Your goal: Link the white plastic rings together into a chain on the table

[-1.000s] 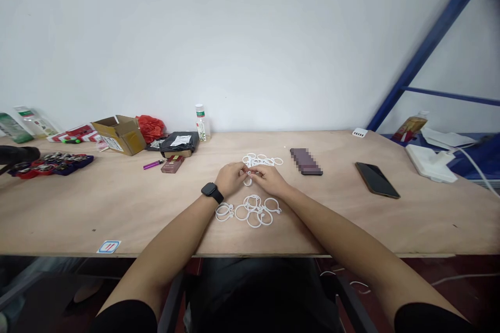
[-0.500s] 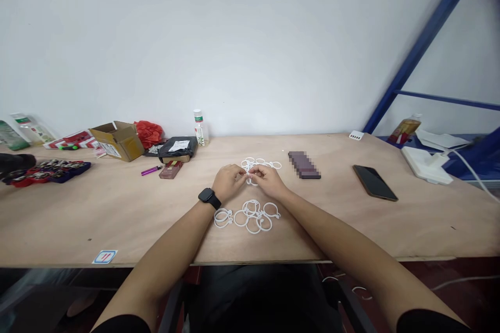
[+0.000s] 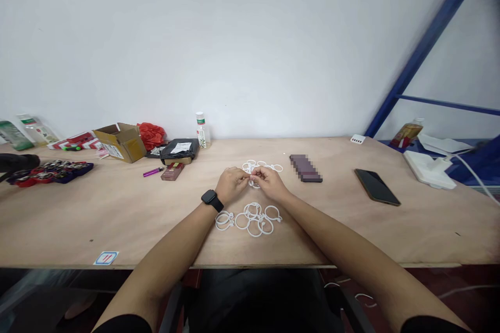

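Far left: open cardboard box [image 3: 124, 144]; crumpled red bag [image 3: 151, 135], just beside it; black-wrapped parcel [image 3: 177, 152]; upright bottle [image 3: 201, 134]. Left: maroon pack [image 3: 172, 172]; slim purple object [image 3: 152, 171]. Right: dark phone [image 3: 377, 186], flat. Far right: blue frame [image 3: 429, 44].

A person's left hand [image 3: 230, 186] and right hand [image 3: 269, 183] meet nearly fingertip to fingertip above a flat, light-brown wooden tabletop [image 3: 156, 218], between its near and far edges, thumb and forefinger pinched together in each grip. The left forearm [image 3: 175, 250], bare below a short black fabric sleeve [image 3: 125, 323], slants inward across the tabletop's near edge, a black, square-faced watch [image 3: 209, 197] strapped just behind the hand. The right forearm [image 3: 344, 244], bare below a matching sleeve [image 3: 433, 324], angles inward over the same edge, its wrist [image 3: 288, 199] nearly straight.
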A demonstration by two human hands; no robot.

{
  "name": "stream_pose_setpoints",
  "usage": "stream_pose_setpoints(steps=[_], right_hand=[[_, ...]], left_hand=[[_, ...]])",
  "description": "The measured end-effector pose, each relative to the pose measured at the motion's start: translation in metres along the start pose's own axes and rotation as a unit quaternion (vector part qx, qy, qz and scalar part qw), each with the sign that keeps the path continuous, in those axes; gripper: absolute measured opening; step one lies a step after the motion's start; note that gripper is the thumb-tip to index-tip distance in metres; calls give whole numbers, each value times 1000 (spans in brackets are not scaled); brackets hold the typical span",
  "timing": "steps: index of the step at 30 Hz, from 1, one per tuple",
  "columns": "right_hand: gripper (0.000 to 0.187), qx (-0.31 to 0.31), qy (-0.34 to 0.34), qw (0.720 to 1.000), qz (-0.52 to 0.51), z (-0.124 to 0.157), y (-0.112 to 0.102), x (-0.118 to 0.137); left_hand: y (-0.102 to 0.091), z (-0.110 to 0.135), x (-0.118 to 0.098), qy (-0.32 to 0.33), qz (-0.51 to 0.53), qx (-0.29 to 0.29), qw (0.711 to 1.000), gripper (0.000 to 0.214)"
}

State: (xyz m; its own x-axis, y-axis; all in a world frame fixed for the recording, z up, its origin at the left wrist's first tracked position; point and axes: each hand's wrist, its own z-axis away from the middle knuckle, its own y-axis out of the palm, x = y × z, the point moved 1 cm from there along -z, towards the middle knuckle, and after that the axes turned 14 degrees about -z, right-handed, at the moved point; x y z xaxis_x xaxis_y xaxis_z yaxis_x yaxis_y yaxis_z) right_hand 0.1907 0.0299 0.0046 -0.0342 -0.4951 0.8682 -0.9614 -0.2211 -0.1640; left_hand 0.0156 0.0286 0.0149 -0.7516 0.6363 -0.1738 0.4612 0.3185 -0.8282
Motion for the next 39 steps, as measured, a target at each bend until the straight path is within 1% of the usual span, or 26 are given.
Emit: stream_pose_setpoints(steps=[3, 5, 7, 8, 9, 11, 13, 14, 16, 18, 20, 24, 26, 28, 30, 33, 36, 39], right_hand=[[13, -3, -13, 1000, 26, -1, -2, 2], [12, -16, -48, 995, 86, -3, -7, 0], [11, -28, -88, 983, 161, -6, -14, -3], [12, -33, -99, 976, 192, -7, -18, -5], [13, -36, -102, 971, 215, -8, -22, -7], [15, -39, -90, 967, 237, -9, -29, -10], [16, -44, -81, 967, 238, -8, -33, -11], [16, -47, -80, 968, 234, -7, -33, -10], [14, -42, -84, 971, 221, -5, -31, -5], [13, -22, -85, 975, 206, -2, -28, 0], [13, 1, -75, 980, 183, 0, -25, 5], [17, 47, -19, 992, 116, 2, -21, 9], [19, 77, 2, 993, 87, 3, -19, 7], [18, 91, 17, 994, 61, 4, -17, 4], [17, 92, 33, 994, 40, 4, -16, 1], [17, 82, 51, 995, 36, 5, -14, -2], [16, 73, 48, 996, 35, 5, -14, -2], [15, 79, 52, 996, 6, 4, -13, 0]], left_hand=[[-2, -2, -1, -15, 4, -2, 1000, 18], [-5, -4, -1, -25, 16, 0, 1000, 19], [-11, -3, -3, -29, 26, 6, 999, 23], [-13, -2, -4, -23, 35, 22, 999, 24], [-15, -1, -5, -7, 53, 55, 997, 23], [-16, 4, -9, 41, 97, 146, 984, 24], [-12, 8, -12, 72, 94, 215, 969, 26], [-9, 9, -13, 76, 83, 234, 966, 23], [-3, 10, -14, 73, 71, 246, 964, 14], [0, 9, -13, 60, 66, 238, 967, 11], [-1, 8, -10, 36, 68, 219, 973, 13], [-5, 7, -2, -10, 76, 153, 985, 17], [-6, 6, 0, -16, 74, 119, 990, 19], [-6, 6, 0, -15, 70, 99, 992, 21], [-6, 5, -1, -13, 65, 96, 993, 22], [-10, 5, -4, -4, 56, 108, 993, 23], [-14, 4, -6, 12, 45, 108, 993, 25], [-13, 3, -8, 11, 23, 98, 995, 29]])
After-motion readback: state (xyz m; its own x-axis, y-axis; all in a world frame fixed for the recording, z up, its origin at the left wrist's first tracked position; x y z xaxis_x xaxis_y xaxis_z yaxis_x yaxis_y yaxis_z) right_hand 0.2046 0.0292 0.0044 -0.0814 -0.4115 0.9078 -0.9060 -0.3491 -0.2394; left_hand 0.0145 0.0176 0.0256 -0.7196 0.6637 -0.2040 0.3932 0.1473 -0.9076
